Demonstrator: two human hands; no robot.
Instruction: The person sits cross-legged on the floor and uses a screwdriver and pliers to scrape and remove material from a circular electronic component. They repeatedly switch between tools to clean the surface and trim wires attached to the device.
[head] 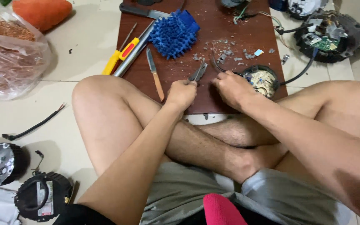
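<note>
Blue chenille mitt (174, 33), yellow-handled screwdriver (121, 55), wooden-handled knife (155, 73), orange cushion (42, 12), clear plastic bag (9, 58), black cable (34, 126).

Both forearms are stretched forward over crossed legs. The left hand (181, 94) is curled into a fist, knuckles up; the right hand (232, 88) is clenched just beside it, fingers tucked under.

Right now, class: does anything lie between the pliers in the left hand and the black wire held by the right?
Nothing visible: the pliers and black wire are separated only by bare board.
</note>
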